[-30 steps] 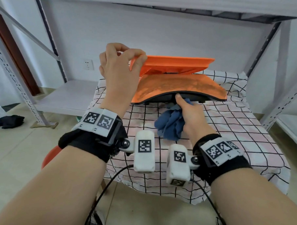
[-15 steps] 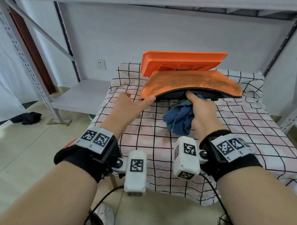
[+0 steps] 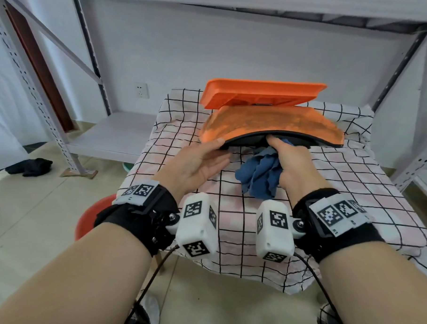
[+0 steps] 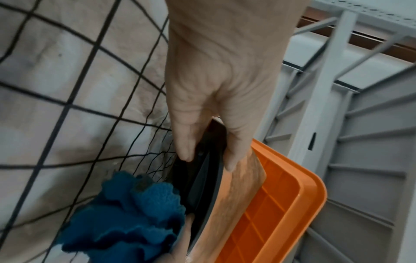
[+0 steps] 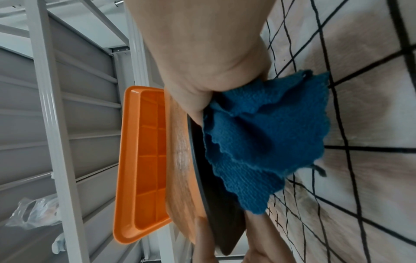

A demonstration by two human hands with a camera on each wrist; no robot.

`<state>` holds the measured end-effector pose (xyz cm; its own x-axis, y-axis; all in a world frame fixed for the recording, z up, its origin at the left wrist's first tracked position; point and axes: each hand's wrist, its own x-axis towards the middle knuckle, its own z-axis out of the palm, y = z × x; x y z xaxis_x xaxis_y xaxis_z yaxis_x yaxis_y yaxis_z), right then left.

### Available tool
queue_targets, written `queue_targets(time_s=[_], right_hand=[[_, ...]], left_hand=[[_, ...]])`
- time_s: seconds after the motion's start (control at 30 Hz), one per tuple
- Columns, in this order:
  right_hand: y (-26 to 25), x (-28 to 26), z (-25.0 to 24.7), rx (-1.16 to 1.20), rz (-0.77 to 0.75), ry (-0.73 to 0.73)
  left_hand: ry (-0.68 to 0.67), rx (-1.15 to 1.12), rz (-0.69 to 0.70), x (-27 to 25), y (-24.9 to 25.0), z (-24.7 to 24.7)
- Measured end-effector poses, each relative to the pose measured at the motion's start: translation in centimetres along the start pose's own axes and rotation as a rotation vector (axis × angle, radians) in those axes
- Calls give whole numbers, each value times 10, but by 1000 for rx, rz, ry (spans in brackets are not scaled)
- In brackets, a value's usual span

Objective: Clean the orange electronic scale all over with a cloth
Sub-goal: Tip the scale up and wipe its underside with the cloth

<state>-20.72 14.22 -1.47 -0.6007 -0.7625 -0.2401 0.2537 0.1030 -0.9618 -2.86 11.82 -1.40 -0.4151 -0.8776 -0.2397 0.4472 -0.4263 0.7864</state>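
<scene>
Orange scale (image 3: pixel 270 126) is sitting tilted at the far end of the checked tablecloth (image 3: pixel 353 192).
Left hand (image 3: pixel 197 161) is pinching its near left edge; right hand (image 3: pixel 293 163) is holding the blue cloth (image 3: pixel 260 176) bunched against its black underside.

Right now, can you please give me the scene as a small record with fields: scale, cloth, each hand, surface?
scale: orange electronic scale, front edge lifted off the table, black underside showing
tray: orange tray tilted up behind the body
cloth: blue cloth, bunched, at the scale's front underside
left hand: left hand grips the scale's left front corner, thumb on top, fingers beneath
right hand: right hand holds the cloth, pressing it under the front edge
surface: checked tablecloth
</scene>
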Motion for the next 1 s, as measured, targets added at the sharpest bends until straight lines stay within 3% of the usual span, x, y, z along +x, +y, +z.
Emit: queue_targets(time_s=[0.13, 0.27, 0.57, 0.63, 0.77, 0.87, 1.0], right_hand=[[-2, -2, -2, -21, 0, -14], [-5, -5, -3, -17, -17, -33], [-4, -12, -10, -12, -98, -56], [-3, -16, -19, -36, -184, 2], [-8, -22, -39, 8, -374, 278], [-20, -19, -60, 135, -418, 332], [-28, -8, -84, -25, -618, 472]], left_hand=[[-20, -77, 17, 6, -2, 0], [-37, 11, 56, 9, -3, -1], [55, 62, 206, 18, -11, 12], [90, 75, 255, 20, -15, 17], [183, 92, 365, 24, -19, 25], [246, 82, 419, 28, -21, 31], [285, 144, 474, 33, -22, 36]])
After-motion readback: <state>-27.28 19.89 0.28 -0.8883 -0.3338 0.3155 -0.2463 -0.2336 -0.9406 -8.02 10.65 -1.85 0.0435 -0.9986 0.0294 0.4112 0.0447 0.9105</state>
